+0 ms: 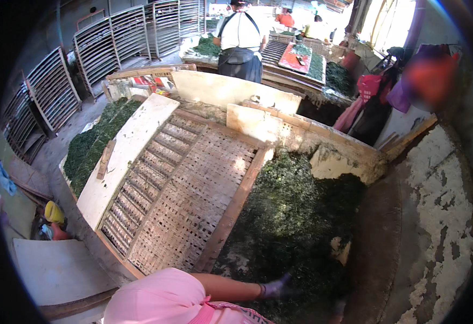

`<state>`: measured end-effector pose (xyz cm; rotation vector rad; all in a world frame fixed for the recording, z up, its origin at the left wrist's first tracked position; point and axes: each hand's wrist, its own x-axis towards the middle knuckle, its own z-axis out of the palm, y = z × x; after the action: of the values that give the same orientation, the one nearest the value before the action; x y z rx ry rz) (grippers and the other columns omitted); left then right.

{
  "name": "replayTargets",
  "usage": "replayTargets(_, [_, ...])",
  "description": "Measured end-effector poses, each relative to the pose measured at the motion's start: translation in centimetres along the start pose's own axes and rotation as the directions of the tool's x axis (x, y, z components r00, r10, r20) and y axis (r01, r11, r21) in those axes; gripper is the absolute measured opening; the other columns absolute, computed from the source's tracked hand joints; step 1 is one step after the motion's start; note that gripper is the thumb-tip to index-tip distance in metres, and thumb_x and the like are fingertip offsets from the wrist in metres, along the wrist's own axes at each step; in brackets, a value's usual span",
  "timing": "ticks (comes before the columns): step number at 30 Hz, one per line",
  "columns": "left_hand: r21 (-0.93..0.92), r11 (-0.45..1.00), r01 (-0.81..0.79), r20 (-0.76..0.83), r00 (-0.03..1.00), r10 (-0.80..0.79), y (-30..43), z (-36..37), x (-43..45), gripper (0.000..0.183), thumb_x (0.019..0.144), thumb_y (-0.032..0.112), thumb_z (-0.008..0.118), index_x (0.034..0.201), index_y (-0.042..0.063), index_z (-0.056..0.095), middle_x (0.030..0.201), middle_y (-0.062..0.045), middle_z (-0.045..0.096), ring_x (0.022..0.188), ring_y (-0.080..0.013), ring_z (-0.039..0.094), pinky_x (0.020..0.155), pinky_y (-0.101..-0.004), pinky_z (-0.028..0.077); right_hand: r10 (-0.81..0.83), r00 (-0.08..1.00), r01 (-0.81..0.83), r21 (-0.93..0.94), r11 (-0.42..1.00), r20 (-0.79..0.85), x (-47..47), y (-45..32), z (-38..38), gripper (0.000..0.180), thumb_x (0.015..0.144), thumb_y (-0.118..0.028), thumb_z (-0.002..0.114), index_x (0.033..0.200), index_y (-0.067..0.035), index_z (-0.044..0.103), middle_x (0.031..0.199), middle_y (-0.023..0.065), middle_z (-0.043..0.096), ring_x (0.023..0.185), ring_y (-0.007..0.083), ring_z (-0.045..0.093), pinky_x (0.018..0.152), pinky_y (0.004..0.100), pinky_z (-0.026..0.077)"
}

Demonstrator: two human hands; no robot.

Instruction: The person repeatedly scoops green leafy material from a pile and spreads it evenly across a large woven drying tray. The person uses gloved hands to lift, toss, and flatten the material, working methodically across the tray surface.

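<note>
My left hand (276, 286), in a purple glove, reaches from a pink sleeve to the heap of dark green leafy material (289, 214). It touches or hovers just over the near part of the heap; blur hides the fingers. A dim blurred patch at the bottom edge seems to be part of my right hand or arm (338, 311), and its fingers cannot be made out. Left of the heap lies a woven bamboo tray (196, 194) with a wooden frame and slats. A pale board (129, 150) rests along its far left side, with a small wooden block (105, 159) on it.
More greens (94, 141) lie beyond the board. Upright boards (236, 91) wall the far side. Slatted racks (111, 44) line the left. A person (239, 36) stands at another table ahead. Bags (368, 87) hang at right, above a peeling ledge (442, 210). A yellow container (54, 212) sits low left.
</note>
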<state>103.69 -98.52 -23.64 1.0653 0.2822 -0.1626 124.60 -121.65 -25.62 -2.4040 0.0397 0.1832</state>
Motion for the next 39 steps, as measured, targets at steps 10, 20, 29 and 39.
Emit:
replayTargets(10, [0.364, 0.844, -0.394, -0.066, 0.893, 0.446, -6.9, -3.1, 9.2, 0.08, 0.089, 0.035, 0.063, 0.149, 0.013, 0.016, 0.148, -0.012, 0.03, 0.134, -0.0247, 0.03, 0.107, -0.0432, 0.033, -0.079, 0.68, -0.667, 0.659, 0.348, 0.729, -0.8, 1.2, 10.6, 0.038, 0.089, -0.013, 0.059, 0.125, -0.002, 0.054, 0.12, 0.0109, 0.058, 0.103, 0.0223, 0.056, 0.091, 0.0344, 0.046])
replayTargets(20, [-0.305, 0.939, -0.16, 0.214, 0.949, 0.231, 10.5, 7.0, 1.3, 0.062, 0.092, 0.033, 0.057, 0.144, 0.01, 0.032, 0.137, -0.007, 0.045, 0.123, -0.0171, 0.043, 0.104, -0.0337, 0.035, -0.333, 0.932, 0.012, 0.906, 0.424, 0.143, -15.5, -16.4, -7.8, 0.04, 0.085, -0.004, 0.06, 0.124, -0.001, 0.053, 0.117, 0.0075, 0.06, 0.101, 0.0193, 0.057, 0.089, 0.0339, 0.048])
replayTargets(29, [-0.213, 0.973, 0.087, 0.105, 0.992, -0.066, 6.6, -5.8, -0.5, 0.037, 0.09, 0.02, 0.055, 0.124, 0.007, 0.051, 0.113, -0.008, 0.061, 0.101, -0.0219, 0.061, 0.086, -0.0381, 0.052, -0.57, 0.818, 0.564, 0.308, 0.766, -0.077, -21.8, -16.3, -3.1, 0.042, 0.08, -0.01, 0.067, 0.12, 0.0, 0.056, 0.101, 0.0169, 0.066, 0.093, 0.0285, 0.064, 0.083, 0.0375, 0.051])
replayTargets(39, [0.438, 0.898, -0.03, -0.288, 0.942, 0.172, 2.1, -8.2, 3.3, 0.062, 0.091, 0.019, 0.061, 0.142, 0.005, 0.029, 0.13, -0.013, 0.048, 0.107, -0.0204, 0.054, 0.093, -0.0347, 0.048, 0.558, 0.818, -0.182, 0.857, 0.482, -0.14, -20.2, 13.7, 0.0, 0.046, 0.094, -0.023, 0.055, 0.135, -0.004, 0.045, 0.13, 0.0072, 0.053, 0.11, 0.0175, 0.054, 0.094, 0.0323, 0.044])
